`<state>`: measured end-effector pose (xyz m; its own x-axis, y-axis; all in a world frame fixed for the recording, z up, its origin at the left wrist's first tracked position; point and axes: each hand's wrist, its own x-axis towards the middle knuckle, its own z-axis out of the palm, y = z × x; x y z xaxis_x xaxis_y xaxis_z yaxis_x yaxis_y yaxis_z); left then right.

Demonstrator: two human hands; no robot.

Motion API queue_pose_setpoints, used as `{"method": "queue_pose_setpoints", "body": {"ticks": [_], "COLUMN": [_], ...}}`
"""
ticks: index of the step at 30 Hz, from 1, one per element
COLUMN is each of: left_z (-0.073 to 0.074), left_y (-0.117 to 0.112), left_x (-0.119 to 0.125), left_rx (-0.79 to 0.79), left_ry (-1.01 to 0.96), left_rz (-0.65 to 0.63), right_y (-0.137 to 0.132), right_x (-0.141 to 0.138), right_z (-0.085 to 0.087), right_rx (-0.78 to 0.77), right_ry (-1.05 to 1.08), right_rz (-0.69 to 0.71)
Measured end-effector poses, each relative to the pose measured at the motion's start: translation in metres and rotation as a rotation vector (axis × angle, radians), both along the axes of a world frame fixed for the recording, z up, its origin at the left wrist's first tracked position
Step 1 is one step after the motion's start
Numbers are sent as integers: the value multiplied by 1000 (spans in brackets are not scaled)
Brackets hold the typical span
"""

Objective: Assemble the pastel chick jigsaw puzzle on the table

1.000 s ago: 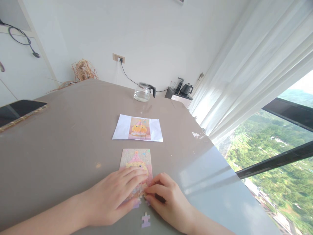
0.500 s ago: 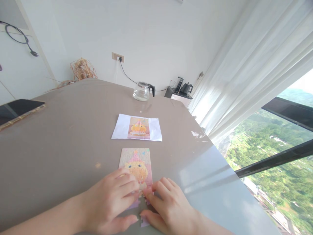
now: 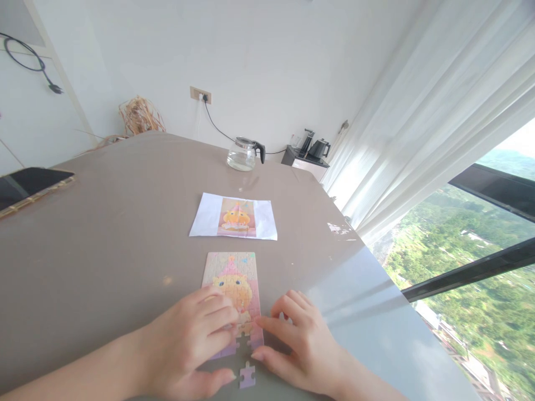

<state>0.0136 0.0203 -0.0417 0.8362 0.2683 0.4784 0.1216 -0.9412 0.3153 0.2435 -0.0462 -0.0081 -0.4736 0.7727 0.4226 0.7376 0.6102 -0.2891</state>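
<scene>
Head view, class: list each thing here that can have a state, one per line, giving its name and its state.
jigsaw puzzle: flat on the table, nearly complete, a gap at its near edge.
loose piece: lying apart, just below the gap.
left hand: flat on the puzzle's near left part.
right hand: fingertips at the puzzle's near right edge.
reference picture: flat, face up.
glass jug: upright.
tablet: screen dark.

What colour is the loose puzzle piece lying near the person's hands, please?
The loose puzzle piece is pale lilac, seen in the head view, the only one.
</scene>
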Motion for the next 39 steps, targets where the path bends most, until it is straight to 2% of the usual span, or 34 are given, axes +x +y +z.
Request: {"method": "queue_pose_setpoints", "body": {"ticks": [3, 7, 11, 16, 20, 27, 30, 36, 39], "left_z": [-1, 0, 0, 0, 0, -3, 0, 15, 13], "left_y": [0, 0, -1, -2, -2, -4, -3, -2, -3], "left_x": [0, 1, 3, 3, 3, 1, 2, 5, 5], "left_rx": [-9, 0, 20, 49, 96, 107, 104, 133, 153], "left_ry": [10, 1, -24, -24, 21, 41, 23, 67, 70], "left_rz": [-9, -28, -34, -28, -27, -33, -43, -94, -78], "right_y": [-2, -4, -4, -8, -11, -9, -7, -6, -6], "right_x": [0, -3, -6, -11, -11, -4, -3, -2, -1], "right_z": [-4, -7, -8, -15, -17, -7, -5, -8, -7], "right_rx": [81, 108, 99, 182, 101, -72, -68, -27, 3], "right_ry": [-90, -164, -167, -164, -168, -188, -202, -207, -228], "right_rz": [26, 55, 61, 53, 40, 91, 104, 128, 144]}}
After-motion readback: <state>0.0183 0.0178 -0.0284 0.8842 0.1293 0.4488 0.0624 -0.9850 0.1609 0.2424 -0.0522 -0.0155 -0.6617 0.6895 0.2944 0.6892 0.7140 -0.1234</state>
